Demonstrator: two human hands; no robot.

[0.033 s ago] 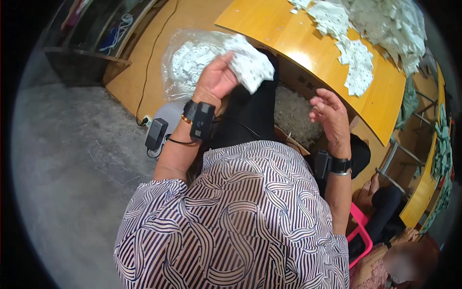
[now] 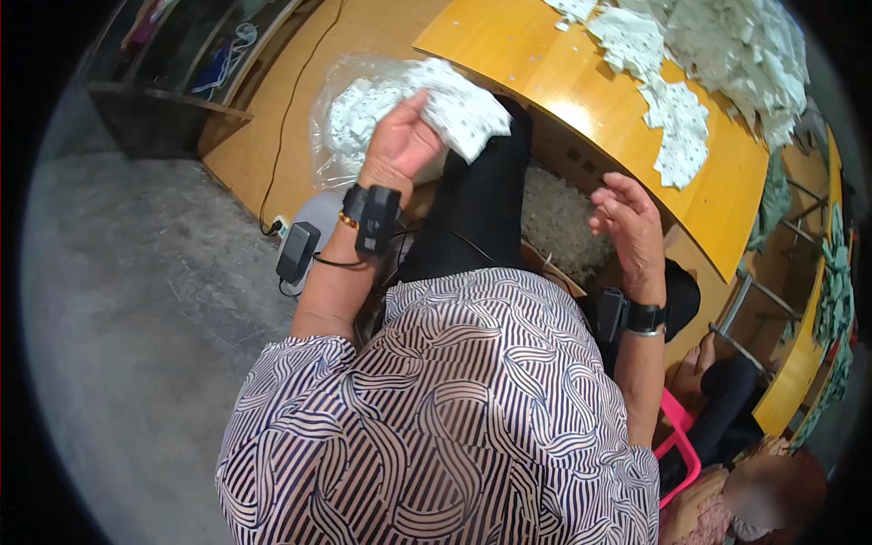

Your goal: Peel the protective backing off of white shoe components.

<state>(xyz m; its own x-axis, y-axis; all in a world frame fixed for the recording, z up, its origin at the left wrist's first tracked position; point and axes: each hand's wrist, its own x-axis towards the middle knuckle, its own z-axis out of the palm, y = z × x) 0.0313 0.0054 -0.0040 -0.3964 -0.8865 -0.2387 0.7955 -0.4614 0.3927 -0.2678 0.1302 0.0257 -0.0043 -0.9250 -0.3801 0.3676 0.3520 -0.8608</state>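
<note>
My left hand [image 2: 404,145] is closed on the near-left edge of a white piece of cloth [image 2: 463,113] speckled with small dark marks. The cloth hangs over my dark trouser leg [image 2: 472,209], beside a clear plastic bag [image 2: 325,136] filled with similar white pieces [image 2: 359,118]. My right hand [image 2: 629,227] is raised near the front edge of the yellow table [image 2: 518,59]. Its fingers are loosely bent and apart, with nothing visible between them. A flat speckled white piece [image 2: 681,132] lies on the table, beyond that hand.
A big heap of whitish material [image 2: 740,54] covers the table's far right. Under the table sits a container of greyish scraps [image 2: 563,218]. A black box on a cable [image 2: 296,252] hangs by my left forearm. Another person [image 2: 727,400] sits at lower right, near a pink frame [image 2: 679,445].
My left hand and the cloth have shifted slightly up and to the left. The right hand looks nearly unchanged, while the whole view has moved a little.
</note>
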